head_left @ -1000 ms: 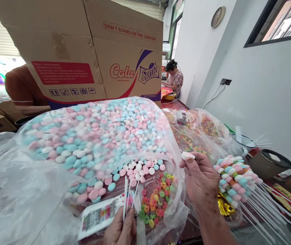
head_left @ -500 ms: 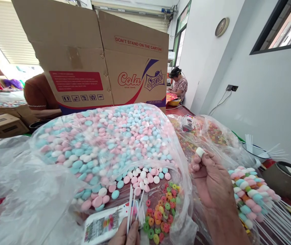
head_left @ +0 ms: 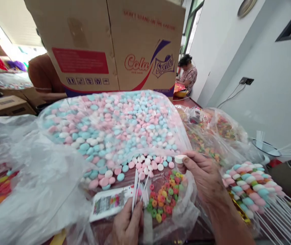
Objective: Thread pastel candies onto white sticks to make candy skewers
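Several thin white sticks (head_left: 136,187) stand up from between the thumb and fingers of my left hand (head_left: 129,221), low in the middle. My right hand (head_left: 204,177) pinches a white marshmallow (head_left: 180,159) between thumb and fingertips, in front of the big clear bag. Pink, blue and white marshmallows (head_left: 145,163) spill from that bag (head_left: 109,122). Colourful ring gummies (head_left: 166,197) lie on plastic between my hands. A white packet with printed pictures (head_left: 111,202) lies just left of the sticks. Right of my right forearm are skewered marshmallows (head_left: 250,183) on white sticks.
A large cardboard carton (head_left: 84,44) stands behind the bag, partly hiding a person in a brown top (head_left: 39,76). Another person (head_left: 187,76) sits farther back. Bags of small gummies (head_left: 217,129) lie at right, near a bowl holding white sticks (head_left: 262,146). Crumpled plastic (head_left: 46,183) covers the left.
My right hand, with the white marshmallow, has moved left toward the sticks, and the marshmallow is turned differently. My left hand still holds the sticks. The whole view has shifted.
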`<state>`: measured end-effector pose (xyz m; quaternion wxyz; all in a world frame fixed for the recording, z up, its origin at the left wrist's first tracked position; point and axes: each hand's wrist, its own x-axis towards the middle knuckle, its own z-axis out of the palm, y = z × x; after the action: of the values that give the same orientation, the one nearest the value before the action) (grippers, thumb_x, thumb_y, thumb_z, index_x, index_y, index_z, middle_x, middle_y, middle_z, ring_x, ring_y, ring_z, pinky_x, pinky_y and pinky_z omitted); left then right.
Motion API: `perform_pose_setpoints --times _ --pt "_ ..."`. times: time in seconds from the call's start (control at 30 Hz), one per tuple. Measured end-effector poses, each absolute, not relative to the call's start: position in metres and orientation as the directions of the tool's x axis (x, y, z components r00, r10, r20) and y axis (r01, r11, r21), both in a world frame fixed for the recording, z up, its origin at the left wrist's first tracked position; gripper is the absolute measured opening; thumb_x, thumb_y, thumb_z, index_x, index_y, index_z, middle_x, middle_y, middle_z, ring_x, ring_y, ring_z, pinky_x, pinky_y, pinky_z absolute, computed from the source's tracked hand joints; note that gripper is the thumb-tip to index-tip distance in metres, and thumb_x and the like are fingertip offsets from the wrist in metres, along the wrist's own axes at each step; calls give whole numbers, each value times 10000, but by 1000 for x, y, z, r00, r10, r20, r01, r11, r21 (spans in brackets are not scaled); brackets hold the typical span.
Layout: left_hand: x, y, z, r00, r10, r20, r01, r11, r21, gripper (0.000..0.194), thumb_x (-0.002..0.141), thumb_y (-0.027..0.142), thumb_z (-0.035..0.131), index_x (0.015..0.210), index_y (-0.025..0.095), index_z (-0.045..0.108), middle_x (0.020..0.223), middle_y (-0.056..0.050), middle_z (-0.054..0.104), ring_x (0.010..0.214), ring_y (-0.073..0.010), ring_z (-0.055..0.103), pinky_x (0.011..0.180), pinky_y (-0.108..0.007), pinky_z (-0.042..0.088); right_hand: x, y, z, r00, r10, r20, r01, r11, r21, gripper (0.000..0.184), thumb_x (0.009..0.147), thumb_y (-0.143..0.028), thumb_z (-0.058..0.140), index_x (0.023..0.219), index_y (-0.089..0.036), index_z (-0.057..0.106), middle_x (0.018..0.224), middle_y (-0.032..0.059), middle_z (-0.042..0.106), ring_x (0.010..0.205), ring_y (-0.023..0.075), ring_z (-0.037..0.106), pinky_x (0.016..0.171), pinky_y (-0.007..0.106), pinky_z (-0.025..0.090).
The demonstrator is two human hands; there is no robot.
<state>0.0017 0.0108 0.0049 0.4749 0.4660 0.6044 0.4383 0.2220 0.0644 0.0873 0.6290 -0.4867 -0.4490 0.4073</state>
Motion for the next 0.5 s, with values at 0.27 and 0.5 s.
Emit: perform_pose_setpoints --times 0.27,0.5 --pt "2 8 10 -13 964 -264 66 264 962 446 809 613 566 712 178 574 514 38 484 398 -84 345 375 -198 241 223 71 62 41 995 88 519 54 -853 123 836 -292 564 880 -201 635 664 -41 576 613 130 505 589 240 375" --pt "-6 6 32 172 930 -324 74 316 946 427 845 567 532 677 175 545 539 31 504 398 -81 407 401 -198 281 204 79 45 -201 977 68 879 210 -427 215 855 -94 440 913 -166 633 947 76 648 926 195 568 826 284 397"
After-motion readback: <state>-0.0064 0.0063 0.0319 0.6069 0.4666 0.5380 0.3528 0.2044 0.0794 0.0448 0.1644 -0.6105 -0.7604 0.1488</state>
